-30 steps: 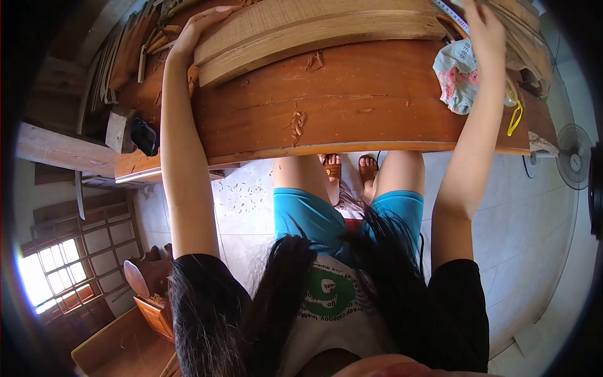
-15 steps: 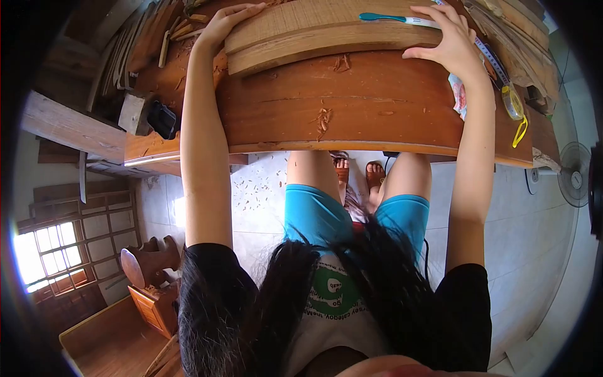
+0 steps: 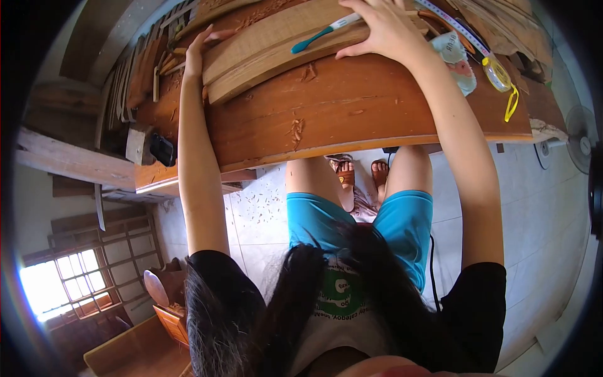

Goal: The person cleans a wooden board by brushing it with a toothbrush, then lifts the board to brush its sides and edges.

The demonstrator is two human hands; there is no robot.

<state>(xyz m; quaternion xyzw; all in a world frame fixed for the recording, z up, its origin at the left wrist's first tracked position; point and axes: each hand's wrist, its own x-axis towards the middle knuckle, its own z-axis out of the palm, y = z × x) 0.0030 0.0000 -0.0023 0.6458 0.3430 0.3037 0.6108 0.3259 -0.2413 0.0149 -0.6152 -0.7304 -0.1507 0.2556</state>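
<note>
A thick wooden board lies slanted on the brown worktable, its right end partly hidden under my right hand. My left hand is against the board's left end, thumb pointing inward and the other fingers mostly out of sight. Across the right part, my right hand grips the board with fingers spread over the top and thumb at the front edge. Between that thumb and forefinger lies a slim teal-and-white pen-like stick, its teal end pointing left. Wood shavings are scattered in front of the board.
Right of the board are a crumpled printed wrapper and a tape measure with its blade pulled out. Wood strips are stacked at the left, near a black object at the table corner. A fan stands far right.
The board has turned, its left end now nearer my body. My right hand and the teal-and-white stick have shifted left; my left hand is slightly lower. The whole view has tilted somewhat.
</note>
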